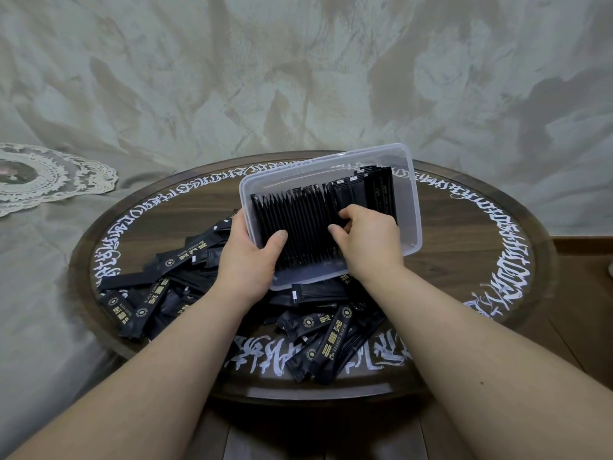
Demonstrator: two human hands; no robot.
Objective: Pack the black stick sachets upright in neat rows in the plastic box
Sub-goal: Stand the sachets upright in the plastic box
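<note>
While tilted toward the viewer above the round table [497, 260], the plastic box [331, 164] holds a row of packed sachets [298, 224]; left hand [248, 257] grips its near-left rim, right hand [368, 240] pinches sachets inside; loose sachets [159, 293] lie heaped beneath

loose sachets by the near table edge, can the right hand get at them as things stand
Probably yes, once it lets go. The right hand is gripping sachets inside the plastic box, but the loose sachets lie uncovered just beneath its forearm, with nothing over them.
</note>
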